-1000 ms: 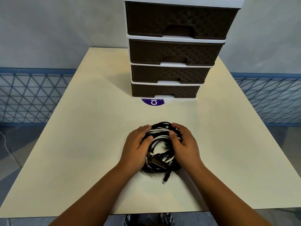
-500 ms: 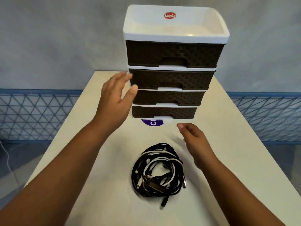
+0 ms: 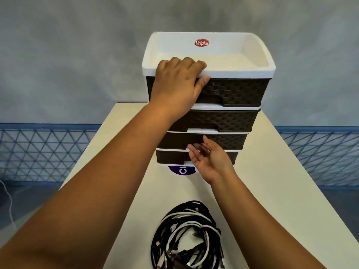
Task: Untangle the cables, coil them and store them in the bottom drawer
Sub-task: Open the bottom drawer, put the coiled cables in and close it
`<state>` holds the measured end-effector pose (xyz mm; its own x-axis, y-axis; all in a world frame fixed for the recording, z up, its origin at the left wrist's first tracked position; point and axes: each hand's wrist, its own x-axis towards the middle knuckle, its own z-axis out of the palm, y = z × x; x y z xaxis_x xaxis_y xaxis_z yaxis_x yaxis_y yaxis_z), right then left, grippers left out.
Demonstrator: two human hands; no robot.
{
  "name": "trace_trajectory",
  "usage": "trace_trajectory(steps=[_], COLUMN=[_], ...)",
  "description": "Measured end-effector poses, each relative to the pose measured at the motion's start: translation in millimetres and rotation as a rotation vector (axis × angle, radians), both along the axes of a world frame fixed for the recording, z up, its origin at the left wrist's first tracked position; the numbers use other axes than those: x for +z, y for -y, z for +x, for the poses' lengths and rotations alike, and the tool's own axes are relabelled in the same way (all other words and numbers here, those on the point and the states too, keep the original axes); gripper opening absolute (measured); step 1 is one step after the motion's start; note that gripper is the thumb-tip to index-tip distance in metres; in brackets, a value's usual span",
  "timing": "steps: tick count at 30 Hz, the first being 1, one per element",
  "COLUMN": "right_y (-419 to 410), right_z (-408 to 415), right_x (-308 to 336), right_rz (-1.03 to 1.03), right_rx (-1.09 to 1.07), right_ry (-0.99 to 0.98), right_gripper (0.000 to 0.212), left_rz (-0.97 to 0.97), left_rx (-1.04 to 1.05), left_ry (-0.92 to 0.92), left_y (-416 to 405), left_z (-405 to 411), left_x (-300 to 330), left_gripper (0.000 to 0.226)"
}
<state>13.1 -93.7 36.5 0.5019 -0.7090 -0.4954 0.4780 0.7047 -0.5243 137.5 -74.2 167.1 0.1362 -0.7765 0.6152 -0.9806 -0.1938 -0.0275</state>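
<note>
A coiled bundle of black and white cables [image 3: 186,235] lies on the cream table [image 3: 281,191] near its front edge, with no hand on it. Behind it stands a drawer unit with brown woven fronts and a white top tray [image 3: 242,68]. My left hand [image 3: 178,80] grips the front left rim of that tray, fingers curled over the edge and thumb on the front. Palm up with relaxed fingers, my right hand [image 3: 209,158] is in front of the bottom drawer [image 3: 169,157], fingertips at its upper edge. All drawers look closed.
A purple round sticker [image 3: 181,170] lies on the table right in front of the unit's base. Blue mesh fencing [image 3: 38,152] runs behind the table on both sides, below a grey wall. A thin white cord [image 3: 7,197] hangs at far left.
Both hands left the cable bundle and reached forward. My left hand went up to the unit's top rim and took hold; my right hand moved to the bottom drawer front. The camera tilted up.
</note>
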Motion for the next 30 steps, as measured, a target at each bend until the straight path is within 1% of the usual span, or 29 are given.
trace_trajectory(steps=[5,9,10,12,14,16,22,30], right_y=[-8.3,-31.2,-37.8,-50.0,-60.2,-67.5,-76.1,-85.2], right_z=[-3.8,-18.4,-23.5,-33.5,-42.1,-47.8,-48.8,-53.9], right_x=[-5.4,-12.1,-13.1,-13.5,-12.8,-11.6,-8.6,-7.2], right_rz=[-0.072,-0.092,-0.088,-0.079,-0.074,-0.073,-0.071,-0.074], right_rx=[-0.005,-0.013,-0.015,-0.02,-0.02,-0.014,-0.023,-0.027], right_ry=[-0.021,-0.002,0.006,0.021,0.023,0.015,0.016,0.002], right_gripper=[0.033,0.037,0.035,0.031,0.035,0.042,0.048,0.042], left_rz=[-0.019,-0.024,-0.013,0.025,0.079,0.1,0.091,0.075], left_rx=[-0.005,-0.005,-0.004,-0.003,0.004,0.018,0.039,0.054], left_ry=[0.001,-0.013,-0.02,-0.023,0.016,0.062,0.108,0.118], left_y=[3.4,2.6,2.2,0.2,-2.3,-2.8,-1.3,-0.8], left_z=[0.1,1.4,1.2,1.1,1.3,2.0,-0.4,-0.9], left_x=[-0.3,0.1,0.4,1.4,2.2,1.5,-1.4,-4.9], left_gripper=[0.044,0.047,0.052,0.071,0.09,0.097,0.099,0.094])
